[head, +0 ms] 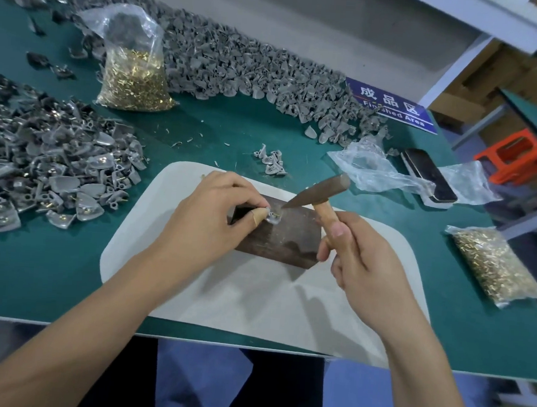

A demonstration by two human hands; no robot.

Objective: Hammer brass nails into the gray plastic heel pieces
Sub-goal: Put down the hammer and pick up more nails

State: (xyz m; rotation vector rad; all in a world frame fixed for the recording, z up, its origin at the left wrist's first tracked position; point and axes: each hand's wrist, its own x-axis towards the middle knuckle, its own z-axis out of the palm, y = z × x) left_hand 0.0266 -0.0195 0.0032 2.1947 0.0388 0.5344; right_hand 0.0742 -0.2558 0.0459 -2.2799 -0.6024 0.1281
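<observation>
Left hand [211, 213] pinches a gray heel piece [272, 218] against the dark block [277, 235], taped thumb tip right beside it; a brass nail [277, 216] shows in the piece, too small to tell how deep it sits. Right hand [363, 257] is curled round the wooden handle of the hammer [317, 192], the narrow end of the head just above and right of the piece; contact can't be judged. Hands are close but apart, one each side of the block. Block sits on a white mat [254, 297] on the green table [34, 266]. Left of the mat: pile of heel pieces with brass showing [50, 169]. Along the back: long heap of plain gray pieces [238, 64], with an open bag of nails [134, 76] standing in front of it. Small cluster of pieces [271, 162] just beyond the mat. Right side: second nail bag [494, 270] lying flat, crumpled clear plastic [371, 169] touching a phone [428, 178], blue "Finished Area" sign [391, 105] at the far edge. Orange stool [515, 157] off the table to the right.
</observation>
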